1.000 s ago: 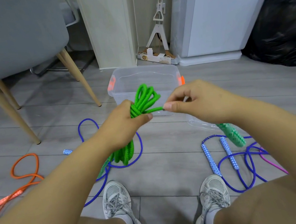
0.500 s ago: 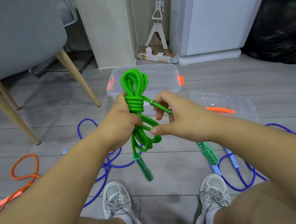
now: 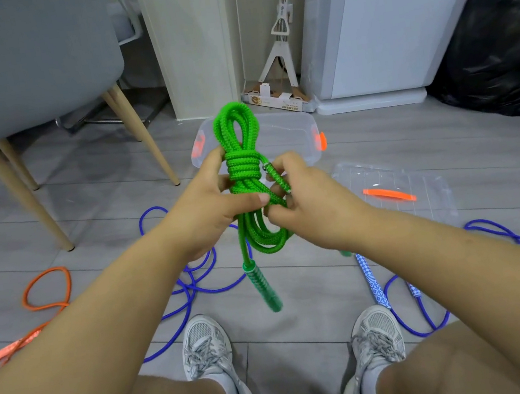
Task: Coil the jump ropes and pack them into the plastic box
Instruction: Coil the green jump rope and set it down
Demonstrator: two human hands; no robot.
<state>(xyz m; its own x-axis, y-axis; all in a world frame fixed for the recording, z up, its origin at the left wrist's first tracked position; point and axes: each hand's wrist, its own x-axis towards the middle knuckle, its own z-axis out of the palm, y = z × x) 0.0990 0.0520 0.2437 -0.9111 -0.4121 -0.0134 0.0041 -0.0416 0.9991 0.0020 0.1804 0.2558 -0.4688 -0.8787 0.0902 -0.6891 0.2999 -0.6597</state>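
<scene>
Clasping green rope (image 3: 242,165): left hand (image 3: 210,211), right hand (image 3: 307,203) grips closed; plastic box (image 3: 289,131) behind, blue ropes (image 3: 194,287) underfoot.

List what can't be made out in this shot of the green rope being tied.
- Second green handle: head view, mostly hidden behind the right hand.
- Plastic box interior: partly blocked by the green rope and left hand.
- Orange rope: cut off by the left edge.

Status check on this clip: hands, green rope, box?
Left hand grips green rope bundle; right hand pinches its wrapping end. Plastic box open, behind. Nothing blocking.
</scene>
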